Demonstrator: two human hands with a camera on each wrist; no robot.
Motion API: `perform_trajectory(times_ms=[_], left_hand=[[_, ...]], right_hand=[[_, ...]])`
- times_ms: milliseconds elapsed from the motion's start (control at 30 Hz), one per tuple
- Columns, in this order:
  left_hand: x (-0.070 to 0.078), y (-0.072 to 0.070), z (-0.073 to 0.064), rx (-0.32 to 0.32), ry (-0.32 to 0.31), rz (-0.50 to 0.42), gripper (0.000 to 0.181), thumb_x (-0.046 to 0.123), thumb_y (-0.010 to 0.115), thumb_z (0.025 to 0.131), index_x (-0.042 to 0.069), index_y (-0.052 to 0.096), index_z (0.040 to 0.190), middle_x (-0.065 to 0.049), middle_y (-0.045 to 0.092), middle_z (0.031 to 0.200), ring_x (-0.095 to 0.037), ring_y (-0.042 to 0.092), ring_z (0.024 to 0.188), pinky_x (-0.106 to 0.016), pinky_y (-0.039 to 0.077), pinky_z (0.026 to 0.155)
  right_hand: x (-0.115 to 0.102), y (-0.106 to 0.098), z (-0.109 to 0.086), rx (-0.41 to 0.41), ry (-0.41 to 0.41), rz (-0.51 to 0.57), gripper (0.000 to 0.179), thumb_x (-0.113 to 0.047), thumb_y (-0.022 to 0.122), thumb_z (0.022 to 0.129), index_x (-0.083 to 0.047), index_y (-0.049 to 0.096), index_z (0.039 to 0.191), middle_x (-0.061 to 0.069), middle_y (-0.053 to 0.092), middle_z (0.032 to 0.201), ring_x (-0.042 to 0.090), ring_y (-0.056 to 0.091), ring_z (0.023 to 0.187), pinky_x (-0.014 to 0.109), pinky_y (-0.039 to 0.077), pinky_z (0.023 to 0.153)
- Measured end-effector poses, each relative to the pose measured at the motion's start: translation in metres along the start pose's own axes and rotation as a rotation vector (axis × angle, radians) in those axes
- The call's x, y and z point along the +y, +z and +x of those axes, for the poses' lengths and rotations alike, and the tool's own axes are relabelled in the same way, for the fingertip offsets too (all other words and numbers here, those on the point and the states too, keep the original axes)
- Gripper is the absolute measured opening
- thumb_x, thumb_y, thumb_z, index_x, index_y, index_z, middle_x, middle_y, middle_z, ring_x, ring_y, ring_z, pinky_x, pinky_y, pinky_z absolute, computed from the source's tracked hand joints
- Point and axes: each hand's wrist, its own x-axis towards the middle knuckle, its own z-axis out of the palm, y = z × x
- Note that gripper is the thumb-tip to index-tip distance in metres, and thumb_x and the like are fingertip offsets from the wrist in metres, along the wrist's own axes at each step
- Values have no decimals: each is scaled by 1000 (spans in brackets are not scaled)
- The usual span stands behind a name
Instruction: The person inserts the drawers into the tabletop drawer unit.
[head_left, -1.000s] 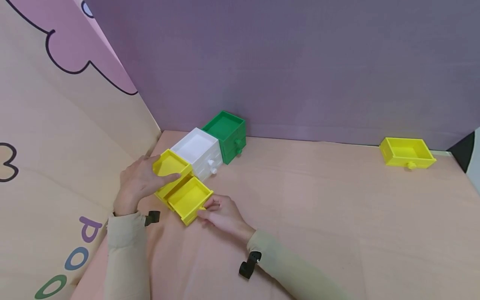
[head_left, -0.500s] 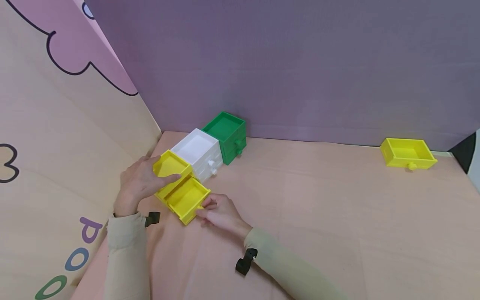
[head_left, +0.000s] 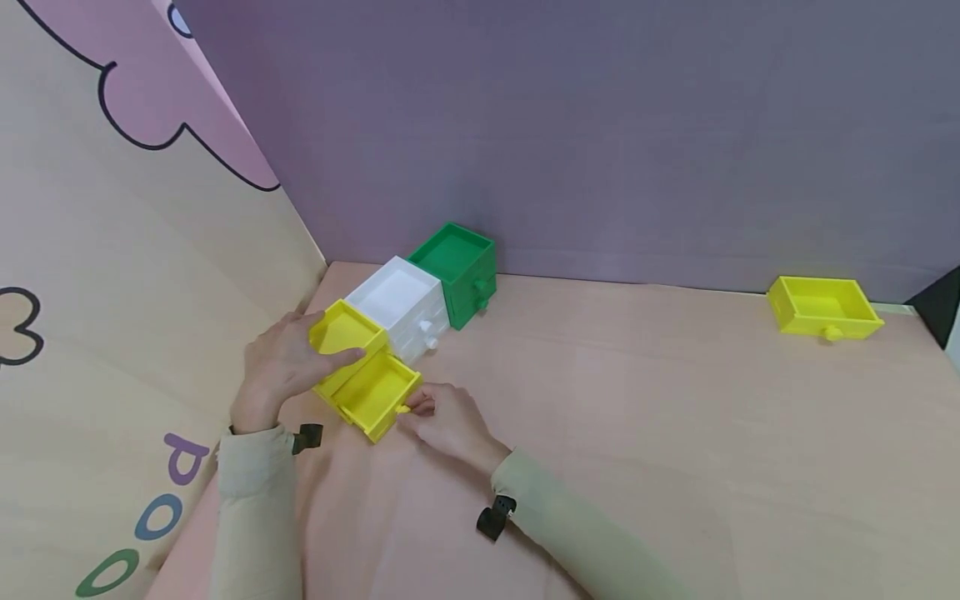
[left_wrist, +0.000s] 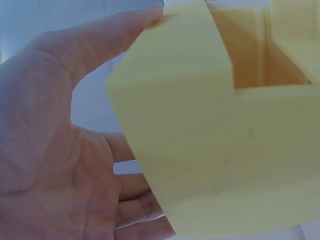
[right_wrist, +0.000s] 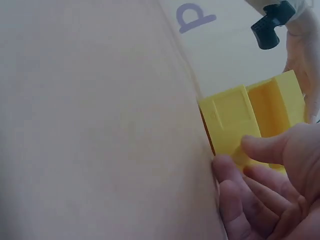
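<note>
A small yellow drawer cabinet [head_left: 339, 327] stands at the left in the head view, with a shallow tray-like top. My left hand [head_left: 281, 367] grips it from the left, thumb over the upper front edge; in the left wrist view the fingers [left_wrist: 132, 207] reach along its far side. From the cabinet's lower slot a yellow drawer [head_left: 377, 390] sticks out partway. My right hand [head_left: 453, 425] pinches the knob on that drawer's front between thumb and curled fingers. In the right wrist view the fingers hide the knob.
Beside the yellow cabinet stand a white drawer cabinet [head_left: 397, 292] and a green one [head_left: 453, 254], lined up diagonally toward the back wall [head_left: 570, 142]. A second yellow drawer [head_left: 825, 302] lies apart at the far right. A side wall [head_left: 150, 275] rises close to my left arm.
The yellow drawer has slid farther into the cabinet, and my right hand has moved slightly up with it. My left hand has kept its hold on the cabinet.
</note>
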Motion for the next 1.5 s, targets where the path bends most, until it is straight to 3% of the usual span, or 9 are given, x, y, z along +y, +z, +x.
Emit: perform_trajectory(times_ms=[200, 600, 900, 1267, 1500], left_hand=[[-1, 1, 0, 18, 21, 2, 95, 63, 70, 91, -1, 47, 157, -33, 53, 151, -47, 59, 120, -64, 53, 96], [1, 2, -1, -1, 20, -6, 98, 67, 69, 91, -1, 46, 158, -33, 52, 152, -46, 60, 119, -64, 54, 96], [3, 1, 0, 11, 27, -13, 98, 65, 70, 90, -2, 47, 157, -33, 52, 152, -46, 61, 117, -63, 54, 95], [-3, 1, 0, 21, 19, -19, 99, 65, 70, 90, -3, 46, 157, -33, 53, 151, -46, 61, 117, -65, 54, 96], [-2, 1, -1, 16, 10, -21, 100, 65, 71, 89, -3, 45, 157, -33, 52, 151, -46, 60, 117, -63, 54, 95]], right_hand=[[-2, -6, 1, -18, -63, -146, 21, -23, 81, 96, -15, 81, 115, -5, 82, 106, 10, 75, 97, 30, 61, 88], [-2, -2, 6, -24, -90, -132, 23, -24, 80, 97, -16, 82, 119, -7, 83, 108, 9, 75, 101, 26, 61, 91], [-4, -3, 18, -10, -79, -90, 25, -22, 81, 96, -13, 82, 119, -2, 83, 107, 7, 76, 85, 21, 61, 75], [-7, 3, 26, 16, -58, -108, 21, -30, 81, 96, -20, 85, 113, -11, 82, 94, 8, 67, 81, 22, 56, 75], [-9, 9, 32, 38, -33, -115, 18, -33, 81, 95, -23, 86, 110, -15, 81, 93, 7, 68, 93, 27, 57, 84]])
